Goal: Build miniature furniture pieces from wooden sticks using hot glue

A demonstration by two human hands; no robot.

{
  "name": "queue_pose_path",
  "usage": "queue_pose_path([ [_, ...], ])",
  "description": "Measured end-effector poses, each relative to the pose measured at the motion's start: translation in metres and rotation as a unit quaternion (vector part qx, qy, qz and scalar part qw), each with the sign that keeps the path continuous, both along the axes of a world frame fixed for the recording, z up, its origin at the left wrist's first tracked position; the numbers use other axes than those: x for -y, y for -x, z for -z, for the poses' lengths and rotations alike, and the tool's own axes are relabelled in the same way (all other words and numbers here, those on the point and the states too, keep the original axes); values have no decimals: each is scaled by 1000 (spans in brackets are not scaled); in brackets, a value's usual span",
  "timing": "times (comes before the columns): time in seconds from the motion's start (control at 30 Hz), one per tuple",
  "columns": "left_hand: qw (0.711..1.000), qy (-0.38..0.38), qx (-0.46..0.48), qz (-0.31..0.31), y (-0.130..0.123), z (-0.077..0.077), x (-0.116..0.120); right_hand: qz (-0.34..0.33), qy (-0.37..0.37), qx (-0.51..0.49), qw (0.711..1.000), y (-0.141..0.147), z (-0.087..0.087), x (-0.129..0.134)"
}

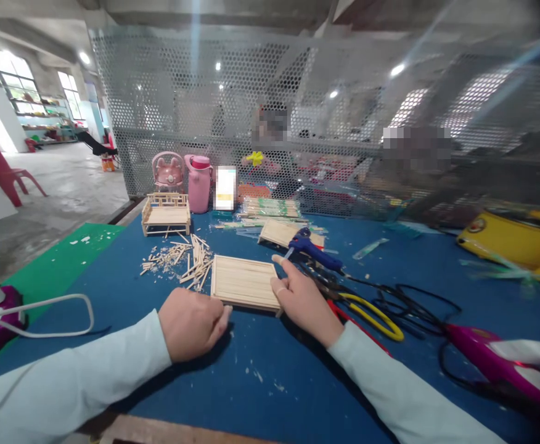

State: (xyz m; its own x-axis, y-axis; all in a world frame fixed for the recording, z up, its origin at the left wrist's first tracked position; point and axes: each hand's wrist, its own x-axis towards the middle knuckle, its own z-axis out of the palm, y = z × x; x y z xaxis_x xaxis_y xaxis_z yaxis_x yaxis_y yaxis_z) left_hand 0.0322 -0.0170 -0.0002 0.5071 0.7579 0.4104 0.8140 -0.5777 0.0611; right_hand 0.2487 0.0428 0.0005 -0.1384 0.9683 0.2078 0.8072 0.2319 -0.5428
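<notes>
A small rectangular platform of pale wooden sticks [245, 280], with a raised rim and short legs, rests on the blue table in front of me. My right hand [300, 296] holds its right edge, the index finger lying along the far right corner. By the near left corner is my left hand [193, 324], closed with fingers curled under; whatever they hold is hidden. Loose short sticks [198, 262] and wood crumbs lie just beyond. Past my right hand are a blue glue gun [316, 250] and a second stick panel [274, 233].
At the back left stands a miniature stick bench [166, 216], near a pink bottle [200, 188] and a lit phone [225, 188]. Bundled sticks [270, 207] lie behind. Yellow-handled pliers [376, 314], black cables and purple power strips [505, 357] flank the workspace. A perforated metal screen [196, 111] closes the back.
</notes>
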Motion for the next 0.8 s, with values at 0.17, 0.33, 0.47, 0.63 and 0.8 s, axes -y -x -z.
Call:
queue_pose_path([
  [0.17,952,-70,299,-8,16,-12,-11,-3,3,4,1000,0,-1,0],
  [0.33,898,10,415,-145,31,-11,-43,-9,-5,9,1000,-2,-2,0],
  [0.47,866,219,431,-126,20,0,-51,-28,-9,9,1000,-2,-1,-3],
  [0.63,833,360,407,-107,7,5,-46,-36,-7,2,999,-2,0,-3],
  [0.8,866,230,430,-113,14,5,-53,-9,-24,-15,1000,-6,-6,-2],
])
